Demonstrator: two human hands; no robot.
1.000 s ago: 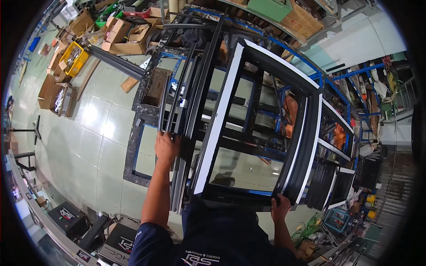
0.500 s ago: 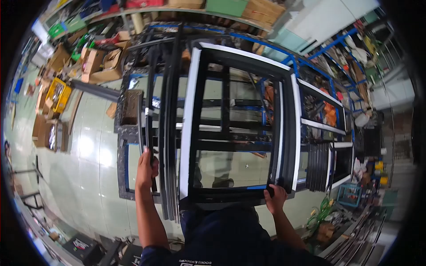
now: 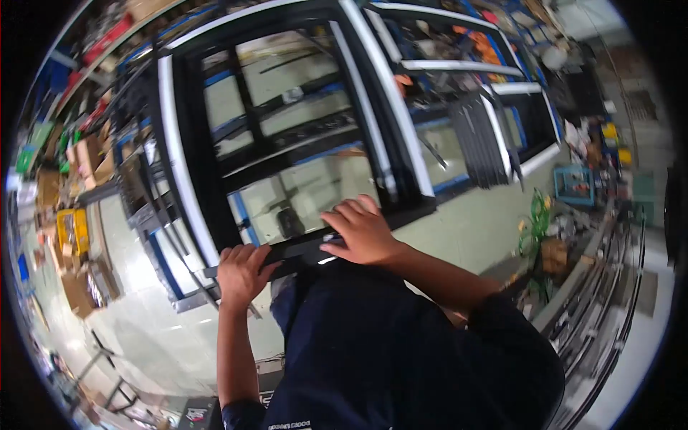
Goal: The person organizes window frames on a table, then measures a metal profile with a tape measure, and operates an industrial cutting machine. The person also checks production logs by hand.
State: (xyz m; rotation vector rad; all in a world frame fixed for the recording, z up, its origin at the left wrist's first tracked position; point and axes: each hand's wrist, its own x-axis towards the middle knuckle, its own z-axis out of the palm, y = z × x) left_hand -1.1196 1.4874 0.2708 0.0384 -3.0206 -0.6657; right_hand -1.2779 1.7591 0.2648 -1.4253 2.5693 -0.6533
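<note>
A large black window frame (image 3: 394, 143) with white outer edges lies on the workbench in front of me. A black profile strip (image 3: 297, 252) runs along its near side, and its left end juts past the frame's corner. My left hand (image 3: 242, 276) is closed over the strip near that end, fingers on top. My right hand (image 3: 364, 235) is further along to the right, thumb and fingers closed about the strip. A small shiny spot shows by its thumb, too blurred to name. Thin dark strips (image 3: 168, 222) lean along the frame's left side.
A smaller white-edged frame (image 3: 459, 66) lies at the back right, beside a stack of dark profiles (image 3: 479, 143). A yellow crate (image 3: 72, 233) and cardboard boxes (image 3: 87, 290) stand on the floor at left. Long profiles (image 3: 598, 322) lie at right, near a blue stand (image 3: 573, 185).
My left hand has left the upright strips and come to the frame's near left corner. My right hand has moved left from the near right corner. The view has shifted and turned.
</note>
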